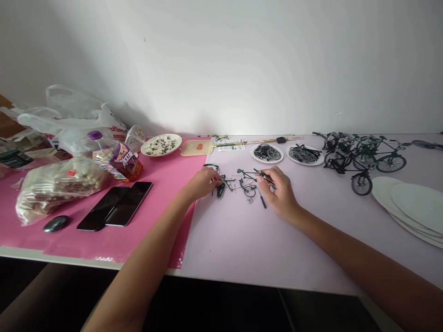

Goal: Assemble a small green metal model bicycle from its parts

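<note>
My right hand (277, 189) is closed around a dark green miniature bicycle frame (247, 174), whose thin end points left. My left hand (205, 183) has its fingers bent down at small dark parts (220, 190) on the pale sheet; what its fingertips pinch, if anything, is too small to tell. Between the hands lie thin rods and tiny pieces, with a dark ring (249, 191) and a small round metallic piece (249, 200). A small dark screwdriver (262, 199) rests beside my right hand.
Two plates of wheels (266, 160) and dark parts (305, 161) stand behind. Small bicycles (391, 162) and stacked white plates (415, 207) are at right. Leftward are a plate of pieces (161, 145), a bottle (116, 157), two phones (128, 203), a mouse (56, 223) and plastic bags (62, 182).
</note>
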Demonstrator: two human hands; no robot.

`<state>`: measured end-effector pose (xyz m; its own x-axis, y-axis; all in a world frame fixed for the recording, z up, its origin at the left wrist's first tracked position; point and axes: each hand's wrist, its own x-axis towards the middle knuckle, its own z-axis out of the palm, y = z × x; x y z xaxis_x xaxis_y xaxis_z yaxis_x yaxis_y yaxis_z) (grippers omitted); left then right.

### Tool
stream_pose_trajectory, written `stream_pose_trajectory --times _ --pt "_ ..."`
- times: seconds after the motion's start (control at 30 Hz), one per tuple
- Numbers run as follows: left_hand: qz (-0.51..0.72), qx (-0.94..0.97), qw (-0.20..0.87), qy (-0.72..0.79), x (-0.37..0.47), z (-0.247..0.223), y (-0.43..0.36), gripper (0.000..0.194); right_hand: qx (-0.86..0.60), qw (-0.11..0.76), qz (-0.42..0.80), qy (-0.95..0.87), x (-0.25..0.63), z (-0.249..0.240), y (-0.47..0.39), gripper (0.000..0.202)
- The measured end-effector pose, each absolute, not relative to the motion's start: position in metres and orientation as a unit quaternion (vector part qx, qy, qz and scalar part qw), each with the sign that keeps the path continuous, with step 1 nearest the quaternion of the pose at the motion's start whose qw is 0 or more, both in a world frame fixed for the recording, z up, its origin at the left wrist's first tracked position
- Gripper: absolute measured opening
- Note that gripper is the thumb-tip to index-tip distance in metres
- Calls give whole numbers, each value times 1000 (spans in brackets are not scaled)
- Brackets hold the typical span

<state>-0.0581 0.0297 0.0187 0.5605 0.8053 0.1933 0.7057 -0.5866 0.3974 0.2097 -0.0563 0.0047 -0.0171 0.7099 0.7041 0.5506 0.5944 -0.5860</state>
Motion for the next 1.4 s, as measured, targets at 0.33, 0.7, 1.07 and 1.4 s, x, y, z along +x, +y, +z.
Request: stream_pose_trajectory --times 0.33,0.7,1.07,1.4 --pt "201 859 103 460 -54 13 30 14 -447 546 82 -704 213 3 -54 15" --pt "272 821 110 490 -45 18 25 13 -450 526 34 -721 218 -8 -43 14" --pt "293 808 160 485 -38 16 22 15 -467 488 -58 -735 226 -11 -36 27" --pt "313 815 200 445 -23 20 10 15 -524 353 -49 -774 233 -25 -31 38"
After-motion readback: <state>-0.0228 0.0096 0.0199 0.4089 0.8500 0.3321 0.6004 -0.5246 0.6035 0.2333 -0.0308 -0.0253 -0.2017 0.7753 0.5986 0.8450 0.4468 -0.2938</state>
